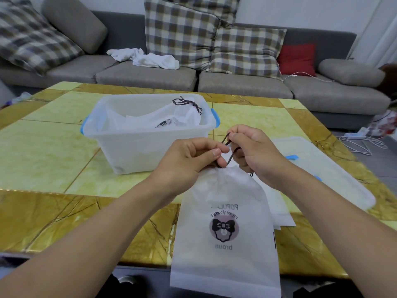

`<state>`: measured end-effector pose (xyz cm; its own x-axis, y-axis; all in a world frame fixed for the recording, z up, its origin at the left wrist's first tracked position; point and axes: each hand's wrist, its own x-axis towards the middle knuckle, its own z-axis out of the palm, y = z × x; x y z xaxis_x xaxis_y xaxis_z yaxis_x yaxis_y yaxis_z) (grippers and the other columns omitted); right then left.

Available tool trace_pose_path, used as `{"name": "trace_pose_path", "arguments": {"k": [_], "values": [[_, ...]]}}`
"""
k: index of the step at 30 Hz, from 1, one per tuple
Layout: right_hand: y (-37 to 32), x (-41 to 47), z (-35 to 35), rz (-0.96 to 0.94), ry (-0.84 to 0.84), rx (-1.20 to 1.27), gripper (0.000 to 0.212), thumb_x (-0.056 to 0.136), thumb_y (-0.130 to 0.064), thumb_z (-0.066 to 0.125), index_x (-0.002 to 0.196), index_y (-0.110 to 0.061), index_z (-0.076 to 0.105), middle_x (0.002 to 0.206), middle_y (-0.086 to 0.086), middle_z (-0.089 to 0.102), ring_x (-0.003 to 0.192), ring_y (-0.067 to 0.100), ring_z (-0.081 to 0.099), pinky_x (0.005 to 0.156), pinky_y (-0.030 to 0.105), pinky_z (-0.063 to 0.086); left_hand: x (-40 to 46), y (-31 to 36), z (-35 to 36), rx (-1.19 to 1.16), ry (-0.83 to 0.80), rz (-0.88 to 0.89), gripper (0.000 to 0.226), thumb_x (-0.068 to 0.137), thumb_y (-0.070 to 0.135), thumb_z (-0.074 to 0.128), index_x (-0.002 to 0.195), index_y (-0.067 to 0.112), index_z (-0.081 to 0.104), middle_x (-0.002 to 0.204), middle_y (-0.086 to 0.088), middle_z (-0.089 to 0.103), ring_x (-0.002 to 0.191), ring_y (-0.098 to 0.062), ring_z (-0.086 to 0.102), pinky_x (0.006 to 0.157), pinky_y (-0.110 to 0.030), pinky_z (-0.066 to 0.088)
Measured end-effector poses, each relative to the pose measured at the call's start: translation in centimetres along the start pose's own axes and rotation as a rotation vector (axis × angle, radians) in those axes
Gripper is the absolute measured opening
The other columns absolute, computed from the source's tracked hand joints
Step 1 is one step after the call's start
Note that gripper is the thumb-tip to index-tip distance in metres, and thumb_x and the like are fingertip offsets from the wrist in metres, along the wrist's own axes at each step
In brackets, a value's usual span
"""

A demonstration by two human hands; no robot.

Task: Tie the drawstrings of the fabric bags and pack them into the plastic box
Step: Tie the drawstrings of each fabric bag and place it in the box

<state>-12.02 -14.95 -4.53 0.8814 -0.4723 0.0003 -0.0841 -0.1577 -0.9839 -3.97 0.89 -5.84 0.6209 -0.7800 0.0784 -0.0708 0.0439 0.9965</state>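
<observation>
A white fabric bag [225,229] with a printed bow logo lies on the table's near edge, its mouth gathered shut. My left hand [189,160] pinches the dark brown drawstring [228,151] just above the gathered mouth. My right hand [255,151] grips the same cord higher up, fingers curled round it. Behind them stands a translucent plastic box [120,147] with blue handles. Inside it lies a tied white bag [171,117] with its dark cord knotted near the far right corner.
The box's translucent lid [335,168] lies flat to the right with more flat white bags [281,214] beside it. The yellow-green marble table [47,147] fills the view. A grey sofa [150,76] with checked cushions and white cloth stands behind; cables lie on the floor at right.
</observation>
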Motion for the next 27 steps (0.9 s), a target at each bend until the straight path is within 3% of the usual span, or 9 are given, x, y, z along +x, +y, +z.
{"name": "trace_pose_path", "arguments": {"k": [3,7,10,14,17,22,25,27], "values": [[0.1,0.0,-0.2,-0.021,-0.014,0.001,0.017,0.104,-0.017,0.045,0.089,-0.013,0.051,0.053,-0.008,0.031,0.043,0.008,0.021,0.042,0.019,0.014,-0.1,0.1,0.0,-0.006,-0.072,-0.047,0.02,0.1,0.01,0.056,0.107,0.007,0.074,0.088,-0.005,0.074,0.084,-0.012,0.067,0.081,-0.02,0.056],[0.1,0.0,-1.0,-0.015,-0.055,-0.048,0.015,0.103,-0.024,0.052,0.098,-0.012,0.06,0.053,-0.007,0.029,0.048,0.011,0.019,0.043,0.022,0.015,-0.1,0.0,-0.2,-0.008,-0.022,-0.101,0.02,0.1,0.013,0.057,0.105,0.007,0.075,0.089,-0.003,0.073,0.083,-0.015,0.064,0.084,-0.029,0.054],[-0.5,-0.1,-2.2,-0.007,-0.03,-0.055,0.012,0.102,-0.011,0.049,0.107,-0.011,0.059,0.058,0.0,0.041,0.049,0.012,0.024,0.043,0.022,0.019,0.1,0.1,-0.2,-0.015,0.033,-0.133,0.019,0.093,0.022,0.068,0.099,0.006,0.077,0.087,-0.004,0.074,0.08,-0.015,0.064,0.084,-0.032,0.052],[-1.7,-1.4,-1.7,-0.279,-0.161,-0.214,0.015,0.099,0.003,0.05,0.098,-0.011,0.056,0.067,0.007,0.059,0.049,0.008,0.043,0.048,0.018,0.034,-0.1,0.1,0.0,0.085,0.038,-0.143,0.032,0.068,0.031,0.088,0.092,0.013,0.079,0.087,-0.006,0.077,0.077,-0.012,0.064,0.08,-0.027,0.05],[-1.5,-1.7,0.0,-0.43,-0.174,-0.336,0.011,0.097,0.001,0.056,0.097,-0.009,0.06,0.073,0.012,0.065,0.063,0.025,0.06,0.062,0.027,0.05,-0.1,0.0,1.0,0.185,0.058,-0.12,0.019,0.084,0.025,0.079,0.084,0.006,0.078,0.072,-0.001,0.069,0.065,-0.01,0.055,0.066,-0.021,0.042],[-0.4,-0.5,0.0,-0.45,0.0,-0.315,0.007,0.091,-0.012,0.067,0.095,-0.015,0.072,0.078,0.002,0.071,0.068,0.041,0.061,0.066,0.048,0.052,0.1,0.5,1.5,0.046,0.084,-0.233,0.032,0.099,0.029,0.059,0.088,0.006,0.079,0.069,-0.001,0.068,0.063,-0.009,0.06,0.063,-0.016,0.046],[-0.1,-0.3,-0.7,-0.411,0.085,-0.32,0.007,0.089,-0.01,0.072,0.09,-0.014,0.078,0.077,0.001,0.074,0.071,0.032,0.064,0.068,0.042,0.055,0.2,0.7,1.1,-0.056,0.129,-0.294,0.038,0.101,0.03,0.052,0.089,0.005,0.079,0.069,-0.003,0.069,0.064,-0.014,0.062,0.07,-0.026,0.049],[0.1,-0.5,-1.0,-0.367,0.057,-0.334,0.007,0.089,-0.009,0.073,0.089,-0.011,0.08,0.071,0.0,0.072,0.059,0.01,0.061,0.057,0.023,0.048,0.3,0.8,1.0,-0.105,0.179,-0.314,0.04,0.101,0.029,0.049,0.091,0.002,0.078,0.068,-0.004,0.068,0.063,-0.016,0.061,0.074,-0.031,0.049]]}}
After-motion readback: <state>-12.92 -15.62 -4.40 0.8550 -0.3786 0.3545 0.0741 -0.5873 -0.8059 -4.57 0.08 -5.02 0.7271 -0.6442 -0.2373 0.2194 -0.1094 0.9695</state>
